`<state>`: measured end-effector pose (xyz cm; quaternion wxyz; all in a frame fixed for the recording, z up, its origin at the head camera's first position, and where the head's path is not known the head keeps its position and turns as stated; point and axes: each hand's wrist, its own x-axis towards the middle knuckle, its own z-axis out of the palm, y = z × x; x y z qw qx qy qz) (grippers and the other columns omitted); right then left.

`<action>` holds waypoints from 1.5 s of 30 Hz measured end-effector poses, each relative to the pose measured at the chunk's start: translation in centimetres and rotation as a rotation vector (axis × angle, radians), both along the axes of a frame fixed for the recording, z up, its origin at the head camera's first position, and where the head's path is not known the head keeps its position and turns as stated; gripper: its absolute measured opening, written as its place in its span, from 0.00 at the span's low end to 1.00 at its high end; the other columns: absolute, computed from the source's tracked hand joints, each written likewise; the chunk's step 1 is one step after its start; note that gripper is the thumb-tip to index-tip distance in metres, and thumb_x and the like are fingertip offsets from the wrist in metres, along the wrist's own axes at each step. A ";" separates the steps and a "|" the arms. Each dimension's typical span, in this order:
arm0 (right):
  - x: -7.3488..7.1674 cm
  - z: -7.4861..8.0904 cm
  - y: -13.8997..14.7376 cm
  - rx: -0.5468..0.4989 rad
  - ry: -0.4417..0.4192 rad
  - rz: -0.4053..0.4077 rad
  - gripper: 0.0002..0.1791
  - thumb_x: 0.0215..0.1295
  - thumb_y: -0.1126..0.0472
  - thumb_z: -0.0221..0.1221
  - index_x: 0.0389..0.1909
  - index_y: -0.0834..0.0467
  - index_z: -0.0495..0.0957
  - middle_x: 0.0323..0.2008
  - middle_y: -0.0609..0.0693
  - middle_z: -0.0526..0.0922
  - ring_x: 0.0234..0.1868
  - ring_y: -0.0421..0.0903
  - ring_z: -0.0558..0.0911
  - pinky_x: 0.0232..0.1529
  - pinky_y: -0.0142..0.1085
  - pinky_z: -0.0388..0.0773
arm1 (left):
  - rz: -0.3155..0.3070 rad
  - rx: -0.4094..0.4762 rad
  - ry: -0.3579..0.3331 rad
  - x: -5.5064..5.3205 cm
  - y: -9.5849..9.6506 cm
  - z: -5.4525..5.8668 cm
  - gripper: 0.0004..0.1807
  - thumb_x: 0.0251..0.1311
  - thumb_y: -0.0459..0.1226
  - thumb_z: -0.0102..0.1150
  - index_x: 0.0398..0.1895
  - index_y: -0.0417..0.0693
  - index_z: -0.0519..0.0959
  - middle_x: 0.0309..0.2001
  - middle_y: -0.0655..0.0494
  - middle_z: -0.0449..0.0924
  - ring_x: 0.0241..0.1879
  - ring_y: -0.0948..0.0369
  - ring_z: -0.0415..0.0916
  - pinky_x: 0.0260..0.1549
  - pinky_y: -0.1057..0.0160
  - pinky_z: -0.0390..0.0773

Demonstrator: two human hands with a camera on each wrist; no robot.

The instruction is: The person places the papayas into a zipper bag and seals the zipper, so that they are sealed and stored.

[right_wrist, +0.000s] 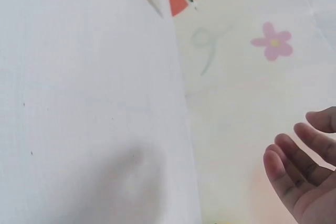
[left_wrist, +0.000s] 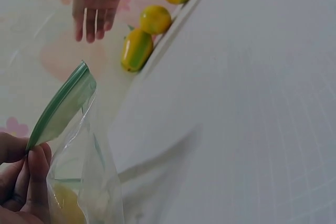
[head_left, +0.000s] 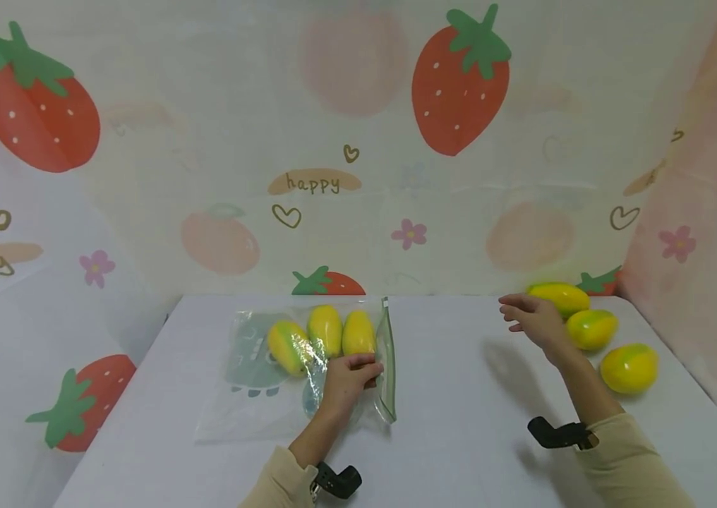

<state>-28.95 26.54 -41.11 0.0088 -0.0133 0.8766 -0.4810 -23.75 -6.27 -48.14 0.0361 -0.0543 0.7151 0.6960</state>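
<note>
A clear zip bag [head_left: 219, 416] with a printed cartoon figure lies on the left part of the table, three yellow-green mangoes [head_left: 324, 331] inside it. With thumb and fingers my left hand [head_left: 347, 381] pinches the bag near its green zip edge [left_wrist: 58, 103], which stands raised in the left wrist view. My right hand [head_left: 533, 321] is held above the table on the right, its fingers loosely bent with nothing in them, as the right wrist view [right_wrist: 304, 166] also shows. Close beside it are three loose mangoes, the far one [head_left: 562, 300], the middle one [head_left: 592, 329] and the near one [head_left: 629, 368].
The white table [head_left: 447, 437] meets a patterned backdrop [head_left: 384, 233] at its back edge, with more patterned cloth at both sides. Black camera mounts [head_left: 558, 432] sit on both wrists, by the beige sleeves [head_left: 631, 458].
</note>
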 end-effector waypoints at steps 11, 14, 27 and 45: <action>1.0 1.5 3.8 0.100 0.024 -0.021 0.28 0.74 0.52 0.50 0.63 0.72 0.69 0.57 0.71 0.74 0.40 0.40 0.78 0.37 0.25 0.80 | 0.011 -0.010 -0.012 0.5 0.2 0.3 0.16 0.58 0.34 0.65 0.47 0.32 0.81 0.36 0.50 0.84 0.29 0.67 0.77 0.33 0.68 0.83; 1.3 1.9 4.9 0.144 0.007 -0.028 0.29 0.75 0.51 0.48 0.63 0.71 0.68 0.58 0.72 0.74 0.37 0.34 0.78 0.37 0.26 0.80 | 0.015 -0.001 -0.018 0.6 0.1 0.5 0.16 0.59 0.34 0.65 0.47 0.32 0.81 0.36 0.50 0.84 0.29 0.67 0.77 0.33 0.68 0.83; 2.5 2.1 8.9 0.202 -0.025 -0.074 0.32 0.76 0.50 0.44 0.64 0.74 0.65 0.59 0.73 0.70 0.48 0.56 0.77 0.37 0.27 0.82 | 0.018 0.019 -0.035 0.8 0.0 1.2 0.15 0.60 0.32 0.64 0.47 0.30 0.81 0.36 0.49 0.84 0.29 0.66 0.78 0.34 0.67 0.83; 4.7 1.9 13.3 0.293 -0.130 -0.275 0.34 0.74 0.48 0.46 0.62 0.77 0.63 0.56 0.79 0.68 0.47 0.65 0.76 0.43 0.49 0.82 | 0.022 0.030 -0.008 0.5 -0.3 0.7 0.15 0.58 0.32 0.65 0.46 0.30 0.81 0.36 0.48 0.84 0.29 0.67 0.78 0.35 0.67 0.84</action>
